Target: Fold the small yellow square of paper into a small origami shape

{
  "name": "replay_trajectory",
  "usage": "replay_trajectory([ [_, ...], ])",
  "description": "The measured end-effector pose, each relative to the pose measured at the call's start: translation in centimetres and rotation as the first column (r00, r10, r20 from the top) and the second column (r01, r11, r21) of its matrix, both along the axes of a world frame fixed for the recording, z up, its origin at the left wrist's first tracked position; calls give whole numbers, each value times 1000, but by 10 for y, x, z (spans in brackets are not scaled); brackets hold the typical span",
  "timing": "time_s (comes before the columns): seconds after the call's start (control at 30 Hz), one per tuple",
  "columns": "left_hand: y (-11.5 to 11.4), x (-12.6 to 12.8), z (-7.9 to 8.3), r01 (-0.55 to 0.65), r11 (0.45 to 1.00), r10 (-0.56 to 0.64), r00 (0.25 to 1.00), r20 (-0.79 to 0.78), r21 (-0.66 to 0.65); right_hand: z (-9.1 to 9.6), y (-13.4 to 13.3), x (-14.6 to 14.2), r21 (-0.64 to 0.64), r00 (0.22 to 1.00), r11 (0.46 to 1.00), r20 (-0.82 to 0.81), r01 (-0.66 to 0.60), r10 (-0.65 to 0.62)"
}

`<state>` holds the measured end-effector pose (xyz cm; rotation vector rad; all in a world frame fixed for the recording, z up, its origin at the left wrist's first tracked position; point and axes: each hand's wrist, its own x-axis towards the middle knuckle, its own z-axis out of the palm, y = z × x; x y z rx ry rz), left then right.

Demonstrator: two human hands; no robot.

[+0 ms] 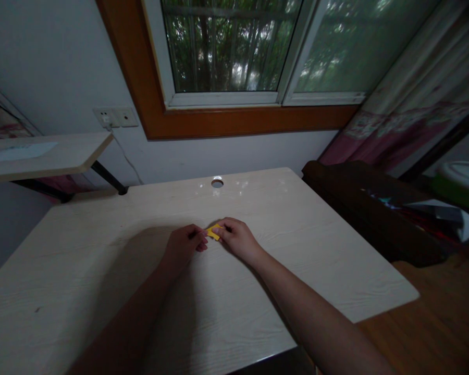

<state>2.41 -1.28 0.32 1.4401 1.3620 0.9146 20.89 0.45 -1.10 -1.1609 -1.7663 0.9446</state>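
A small flat yellow piece (214, 232), perhaps paper, is held between my two hands just above the middle of the desk. My right hand (236, 237) pinches its right side, thumb on top. At its left end, the fingertips of my left hand (185, 243) are closed on the edge. The piece has an irregular outline; the fingers cover part of it, so its full shape is hidden.
The pale wood-grain desk (297, 219) has a round cable hole (217, 183) near the back. A raised shelf (74, 151) stands at the left. Behind are a wall socket (115, 117) with a cord and a window. Dark furniture (359, 198) is at the right.
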Motion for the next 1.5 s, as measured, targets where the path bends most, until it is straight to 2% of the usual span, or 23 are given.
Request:
replay_trajectory([
  [0.6, 3, -1, -5, 1, 1000, -1, 1000, -11, 24, 1, -1, -1, -48, 1000, 999, -12, 4, -5],
  [0.97, 2, -1, -3, 49, 999, -48, 999, -11, 25, 7, -1, 0, 56, 1000, 998, 9, -17, 17],
  [1.2, 3, -4, -7, 70, 995, -67, 997, -48, 66, 5, -1, 0, 45, 997, 996, 21, -78, 77],
  [1.5, -1, -3, -2, 73, 996, -74, 997, 15, 58, 5, -1, -2, 55, 994, 994, 54, -93, 90],
])
